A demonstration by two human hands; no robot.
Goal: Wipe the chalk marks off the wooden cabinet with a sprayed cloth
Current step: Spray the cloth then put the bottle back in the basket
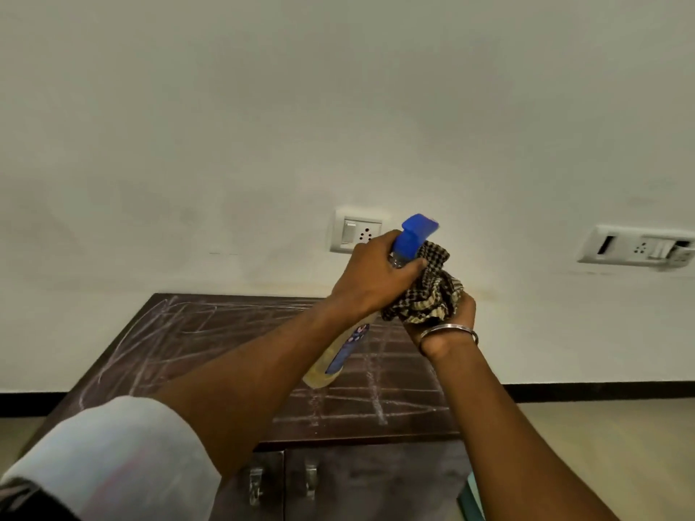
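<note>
A dark wooden cabinet (210, 344) stands against the wall, its top covered with white chalk lines and scribbles. Above it my left hand (376, 272) grips the neck of a spray bottle (338, 355) with a blue trigger head and yellowish liquid. The nozzle points at a bunched brown-and-cream checked cloth (428, 291), which my right hand (447, 321) holds from below. A metal bangle sits on my right wrist. The bottle's nozzle almost touches the cloth.
A white wall rises behind the cabinet, with a switch-and-socket plate (355, 230) just behind the bottle and a wider one (635, 250) at the right. Two metal door handles (282, 483) show on the cabinet front. Tiled floor (601, 445) lies to the right.
</note>
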